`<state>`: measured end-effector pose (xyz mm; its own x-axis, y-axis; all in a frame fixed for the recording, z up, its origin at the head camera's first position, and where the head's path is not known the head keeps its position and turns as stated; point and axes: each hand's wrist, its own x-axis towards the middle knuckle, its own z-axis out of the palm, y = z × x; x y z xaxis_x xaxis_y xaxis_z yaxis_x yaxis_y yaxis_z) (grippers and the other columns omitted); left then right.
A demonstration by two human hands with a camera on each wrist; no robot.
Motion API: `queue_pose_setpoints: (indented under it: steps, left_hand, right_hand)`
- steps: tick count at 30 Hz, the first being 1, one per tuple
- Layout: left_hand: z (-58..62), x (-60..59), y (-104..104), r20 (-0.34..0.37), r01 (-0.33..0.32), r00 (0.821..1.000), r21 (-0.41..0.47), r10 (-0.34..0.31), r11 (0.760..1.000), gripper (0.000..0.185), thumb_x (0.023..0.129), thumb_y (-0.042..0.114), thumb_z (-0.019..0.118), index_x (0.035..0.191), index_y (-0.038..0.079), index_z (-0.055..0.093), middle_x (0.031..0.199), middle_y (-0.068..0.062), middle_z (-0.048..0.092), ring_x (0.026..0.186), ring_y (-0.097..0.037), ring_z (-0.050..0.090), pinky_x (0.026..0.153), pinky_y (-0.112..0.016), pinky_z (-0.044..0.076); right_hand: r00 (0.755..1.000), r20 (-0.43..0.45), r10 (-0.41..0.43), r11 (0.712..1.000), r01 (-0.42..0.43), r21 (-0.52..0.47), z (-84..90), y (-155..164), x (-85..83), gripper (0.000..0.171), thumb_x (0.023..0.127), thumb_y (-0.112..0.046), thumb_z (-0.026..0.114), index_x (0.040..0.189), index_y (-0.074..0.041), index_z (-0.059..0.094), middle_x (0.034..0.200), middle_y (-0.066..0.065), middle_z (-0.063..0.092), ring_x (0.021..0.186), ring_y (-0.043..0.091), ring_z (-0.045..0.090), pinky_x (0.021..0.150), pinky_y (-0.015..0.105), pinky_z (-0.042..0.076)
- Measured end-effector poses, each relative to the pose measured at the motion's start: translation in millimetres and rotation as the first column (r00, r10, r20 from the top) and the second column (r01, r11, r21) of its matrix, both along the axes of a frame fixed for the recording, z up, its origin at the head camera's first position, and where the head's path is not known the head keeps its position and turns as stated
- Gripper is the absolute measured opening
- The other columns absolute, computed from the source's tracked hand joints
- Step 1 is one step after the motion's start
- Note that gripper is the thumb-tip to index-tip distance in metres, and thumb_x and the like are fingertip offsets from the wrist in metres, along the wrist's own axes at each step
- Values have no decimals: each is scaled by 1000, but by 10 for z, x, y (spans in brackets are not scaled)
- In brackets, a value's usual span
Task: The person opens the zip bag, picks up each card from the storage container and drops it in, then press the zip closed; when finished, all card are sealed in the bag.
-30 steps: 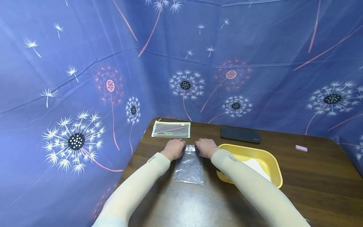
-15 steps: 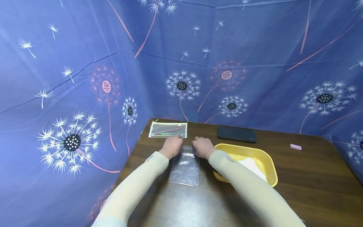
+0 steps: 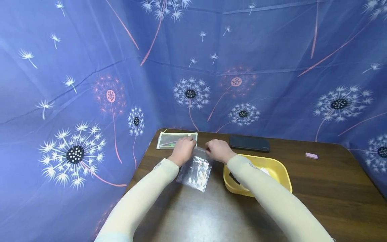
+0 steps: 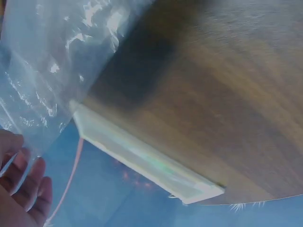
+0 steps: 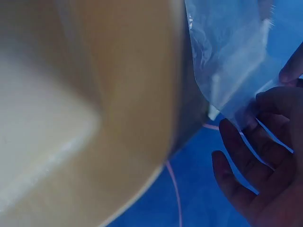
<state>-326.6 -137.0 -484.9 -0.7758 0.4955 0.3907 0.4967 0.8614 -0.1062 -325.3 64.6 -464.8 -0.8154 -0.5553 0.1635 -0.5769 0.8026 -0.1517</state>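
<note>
The clear bag (image 3: pixel 195 168) hangs just above the table (image 3: pixel 317 188), near its left edge. The left hand (image 3: pixel 183 151) and right hand (image 3: pixel 218 150) each pinch its top edge. The thin bag could slip out or tear if they pull too hard. A yellow tray (image 3: pixel 279 171) sits just right. A flat pouch (image 3: pixel 166 140) and a dark case (image 3: pixel 248 144) lie farther back.

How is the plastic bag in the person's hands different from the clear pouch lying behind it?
The plastic bag is held up at its top edge by both hands, crinkled and hanging tilted; the pouch lies flat on the table, untouched. The bag is plain and frameless; the pouch has a pale border. Both are see-through.
</note>
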Motion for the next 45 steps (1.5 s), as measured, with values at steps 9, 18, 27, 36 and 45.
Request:
queue_pose_setpoints:
  steps: [9, 18, 27, 36, 45]
  left_hand:
    - [278, -35, 128, -119, 103, 989, 165, -84, 981, 8, 98, 7, 69, 95, 13, 74, 96, -2, 63, 87, -24, 60, 71, -38, 47]
    - [626, 3, 198, -281, 205, 950, 244, -133, 948, 7, 91, 7, 75, 93, 13, 77, 94, -1, 67, 87, -26, 59, 71, -40, 45]
    - [709, 139, 284, -243, 276, 950, 373, -194, 886, 12, 92, -2, 69, 98, 8, 74, 100, -2, 65, 89, -24, 66, 80, -39, 54]
    - [607, 421, 295, -220, 293, 953, 516, -206, 805, 17, 90, -7, 68, 97, 7, 75, 104, -3, 65, 93, -20, 66, 81, -33, 53]
    - [526, 642, 375, -182, 276, 961, 591, -207, 758, 19, 90, -7, 70, 104, 5, 75, 112, -4, 66, 96, -19, 67, 77, -31, 54]
  right_hand:
    - [997, -75, -19, 998, 15, -55, 315, 164, 77, 25, 97, -14, 65, 72, -16, 63, 63, -3, 50, 53, 14, 44, 52, 34, 37]
    - [984, -176, -42, 994, 23, -110, 648, 307, 233, 24, 99, -15, 64, 75, -17, 65, 66, -3, 49, 55, 13, 44, 52, 33, 37]
    - [964, -251, -92, 977, 38, -212, 665, 420, 470, 14, 96, -15, 67, 87, -14, 78, 73, -6, 60, 56, 10, 51, 52, 35, 45]
    - [951, -294, -91, 956, 0, -293, 484, 418, 766, 9, 93, -16, 73, 90, -12, 80, 79, -4, 69, 57, 9, 58, 48, 30, 46]
    - [940, -319, -120, 929, -8, -371, 311, 433, 953, 5, 90, -13, 77, 86, -13, 79, 79, -6, 69, 58, 9, 60, 49, 30, 47]
